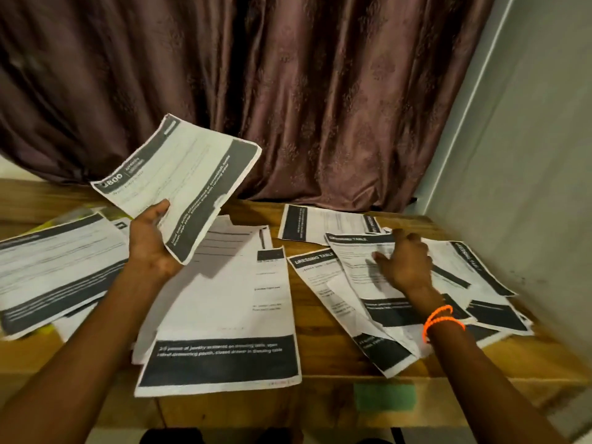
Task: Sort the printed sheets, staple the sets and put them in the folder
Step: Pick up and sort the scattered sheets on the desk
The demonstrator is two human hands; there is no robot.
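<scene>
My left hand point(150, 235) holds a printed sheet point(179, 184) lifted above the wooden table point(323, 354), thumb on top and fingers underneath. My right hand point(405, 262), with an orange band at the wrist, rests its fingers on a "Dressing Table" sheet point(358, 261) in the right pile. A large sheet with a dark footer band point(224, 318) lies in the middle near the front edge. More printed sheets lie at the left point(54, 267) and at the back point(323, 224). I see no stapler.
A brown curtain point(288, 91) hangs behind the table. A pale wall point(528, 187) closes the right side. Something yellow-green point(59, 216) shows under the left sheets. A green patch point(384, 397) is on the table's front face.
</scene>
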